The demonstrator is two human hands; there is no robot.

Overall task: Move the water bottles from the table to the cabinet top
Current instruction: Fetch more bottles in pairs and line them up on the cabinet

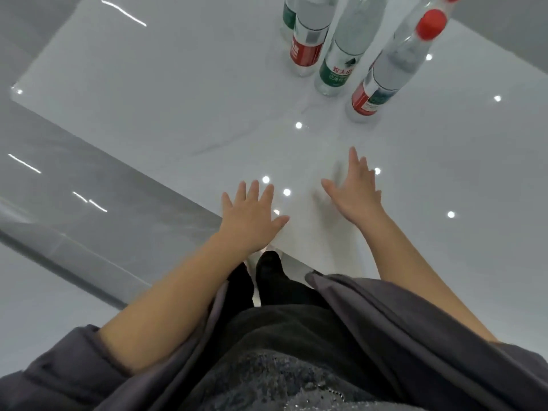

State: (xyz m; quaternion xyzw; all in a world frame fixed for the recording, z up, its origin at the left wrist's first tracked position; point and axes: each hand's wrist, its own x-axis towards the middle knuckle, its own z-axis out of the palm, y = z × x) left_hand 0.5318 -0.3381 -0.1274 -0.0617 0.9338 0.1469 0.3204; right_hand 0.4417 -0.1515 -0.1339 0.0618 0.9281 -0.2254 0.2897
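Spreading fingers, left hand [252, 218] and right hand [355, 192] are holding nothing; red- and green-labelled bottles [336, 74] are standing beyond, writing blurred.

Open glossy white marble tabletop [166, 108] separates the left hand [252, 218] and right hand [355, 192] from closely clustered clear plastic water bottles [341, 63].

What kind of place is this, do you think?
Likely an indoor room, home or office: a glossy white marble-look surface holding water bottles, beside polished grey floor tiles reflecting ceiling lights.
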